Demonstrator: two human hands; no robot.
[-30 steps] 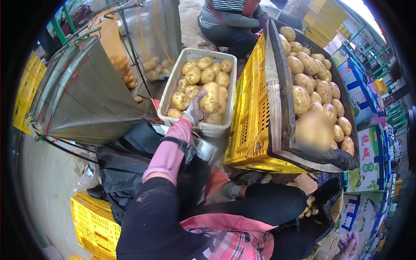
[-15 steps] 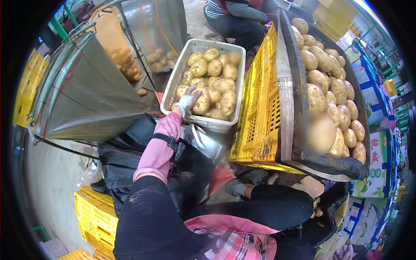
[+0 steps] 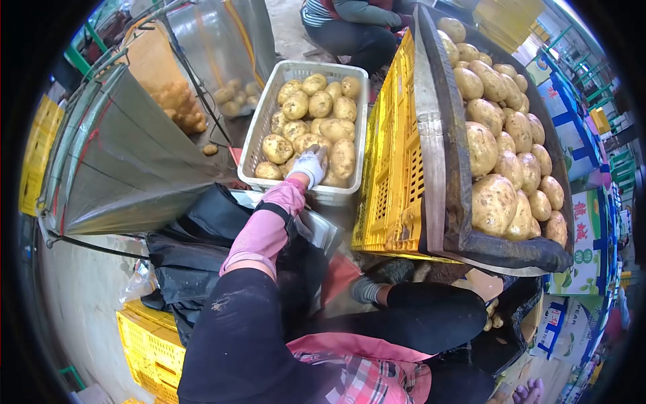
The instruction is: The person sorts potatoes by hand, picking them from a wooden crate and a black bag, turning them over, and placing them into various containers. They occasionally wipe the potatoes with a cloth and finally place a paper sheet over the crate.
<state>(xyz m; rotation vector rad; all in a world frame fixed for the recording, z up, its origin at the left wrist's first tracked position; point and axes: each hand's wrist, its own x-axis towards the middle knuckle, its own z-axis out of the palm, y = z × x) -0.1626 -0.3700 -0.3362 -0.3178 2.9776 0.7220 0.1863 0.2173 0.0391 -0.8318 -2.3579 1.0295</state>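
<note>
My left hand, in a pale, soiled glove, reaches into the white plastic crate at the upper middle. Its fingers curl over a potato near the crate's front wall, partly covered by the hand. Several more earth-specked potatoes are piled around it. At the bottom right edge my right hand shows only in part, fingers up and slightly apart. No object is visible in it.
On the right, a wooden-framed tray heaped with potatoes rests on yellow crates. Net sacks of potatoes and a grey tarp bag stand left. Printed cartons are stacked far right; another person sits beyond.
My left hand has moved right across the front of the crate, uncovering potatoes at the left front corner. The view has shifted slightly. My right hand stays low at the edge.
</note>
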